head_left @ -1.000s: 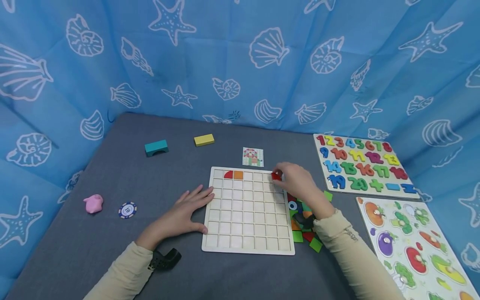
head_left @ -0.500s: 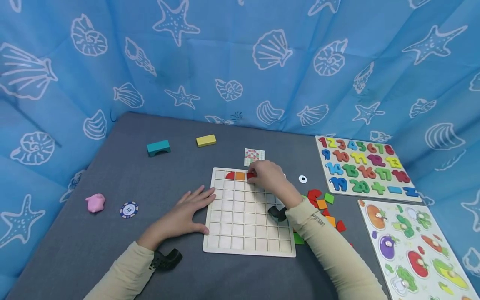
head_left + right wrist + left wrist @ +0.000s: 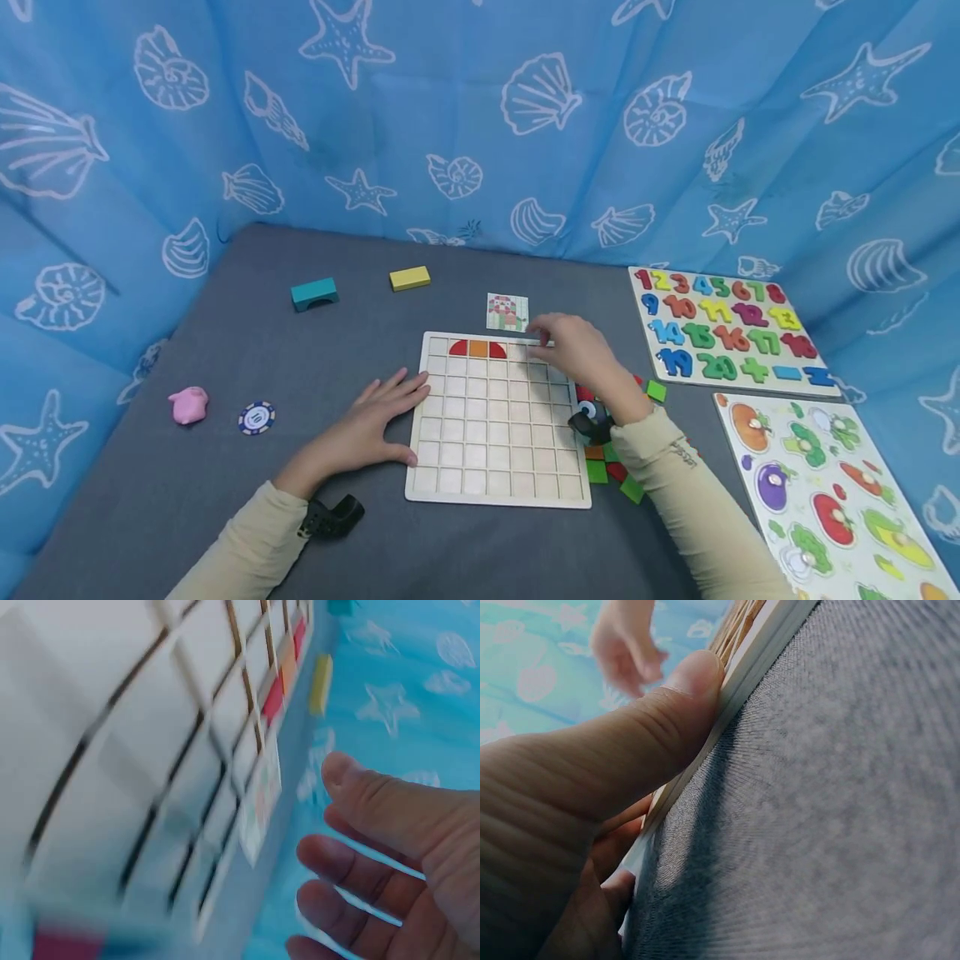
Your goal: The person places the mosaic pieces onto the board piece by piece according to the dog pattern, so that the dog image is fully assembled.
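The grid board (image 3: 498, 425) is laid flat on the desk (image 3: 300, 350). In its far row, the second, third and fourth cells from the left are filled by a red curved piece (image 3: 458, 348), an orange square (image 3: 477, 349) and another red curved piece (image 3: 497, 351), set side by side. The board's left edge is touched by the left hand (image 3: 375, 421), whose grip is spread; in the left wrist view its thumb is seen resting against the pale rim. The right hand (image 3: 576, 348) is held above the far right corner, its grip loose, thumb and fingers slightly bent and parted. Along the right edge, a heap of red, orange and green pieces (image 3: 596, 472) is partly hidden by the right arm. Just beyond the far edge, a small picture card (image 3: 507, 312) is placed. Farther out, a yellow block (image 3: 409, 279), a teal arched block (image 3: 314, 295), a pink figure (image 3: 188, 406) and a round chip (image 3: 257, 418) are spaced to the left. At the right, a number board (image 3: 735, 358) and a vegetable board (image 3: 799, 492) are set. The desk is backed by a blue curtain (image 3: 450, 108).
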A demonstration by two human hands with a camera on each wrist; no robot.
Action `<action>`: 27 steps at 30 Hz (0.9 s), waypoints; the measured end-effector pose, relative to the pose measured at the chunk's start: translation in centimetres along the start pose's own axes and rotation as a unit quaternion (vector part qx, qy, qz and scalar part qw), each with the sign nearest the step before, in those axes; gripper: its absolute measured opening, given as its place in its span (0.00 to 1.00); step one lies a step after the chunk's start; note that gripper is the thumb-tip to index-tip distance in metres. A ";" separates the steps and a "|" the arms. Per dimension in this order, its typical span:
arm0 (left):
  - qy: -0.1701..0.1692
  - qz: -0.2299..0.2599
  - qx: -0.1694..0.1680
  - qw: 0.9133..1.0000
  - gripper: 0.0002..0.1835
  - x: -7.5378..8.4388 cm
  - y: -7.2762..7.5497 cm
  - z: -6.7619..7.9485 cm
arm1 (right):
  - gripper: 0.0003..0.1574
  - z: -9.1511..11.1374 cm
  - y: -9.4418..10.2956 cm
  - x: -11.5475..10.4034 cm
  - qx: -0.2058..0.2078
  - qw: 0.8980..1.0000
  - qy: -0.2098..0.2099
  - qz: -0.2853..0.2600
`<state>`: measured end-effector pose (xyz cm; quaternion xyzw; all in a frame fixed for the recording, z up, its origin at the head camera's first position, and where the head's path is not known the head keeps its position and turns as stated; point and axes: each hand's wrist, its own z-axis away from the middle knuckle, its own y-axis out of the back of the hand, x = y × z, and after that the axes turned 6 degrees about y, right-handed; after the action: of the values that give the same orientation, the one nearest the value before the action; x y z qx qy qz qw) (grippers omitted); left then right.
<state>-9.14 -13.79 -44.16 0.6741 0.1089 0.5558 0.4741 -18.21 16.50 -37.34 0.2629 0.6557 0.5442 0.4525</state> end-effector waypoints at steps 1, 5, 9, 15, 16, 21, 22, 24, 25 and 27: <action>-0.003 0.001 0.002 1.000 0.51 0.1 0.1 0.0 | 0.15 0.7 0.4 0.6 0.005 1.000 -0.002 -0.002; -0.004 0.008 0.000 1.000 0.51 0.4 0.5 -0.1 | 0.15 3.7 1.1 2.7 0.005 1.000 -0.009 -0.010; 0.004 0.007 -0.007 1.000 0.51 0.3 0.3 -0.1 | 0.15 6.2 0.4 4.0 -0.009 1.000 -0.016 -0.006; 0.008 0.005 -0.006 1.000 0.51 0.1 0.0 0.0 | 0.15 7.1 -0.6 4.6 -0.031 0.999 -0.030 0.013; 0.008 0.005 -0.006 1.000 0.51 0.1 0.0 0.0 | 0.15 7.0 -0.7 4.6 -0.035 0.999 -0.028 0.014; 0.007 0.009 -0.008 1.000 0.51 0.3 0.1 0.1 | 0.13 6.9 -0.8 4.7 -0.046 0.999 -0.023 0.012; 0.007 0.009 -0.008 1.000 0.51 0.3 0.2 0.1 | 0.13 6.8 -0.7 4.7 -0.049 0.998 -0.024 0.011; 0.006 0.010 -0.008 1.000 0.51 0.3 0.2 0.0 | 0.12 6.7 -0.7 4.8 -0.054 0.998 -0.026 0.008; 0.006 0.009 -0.008 1.000 0.51 0.3 0.2 0.0 | 0.12 6.7 -0.6 4.7 -0.056 0.998 -0.031 0.010; 0.006 0.008 -0.009 1.000 0.51 0.3 0.3 0.0 | 0.12 6.5 -0.6 4.8 -0.058 0.997 -0.037 0.016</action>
<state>-9.12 -13.71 -43.76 0.6676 0.1015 0.5645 0.4747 -14.57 23.42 -39.33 0.2663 0.6013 0.5783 0.4827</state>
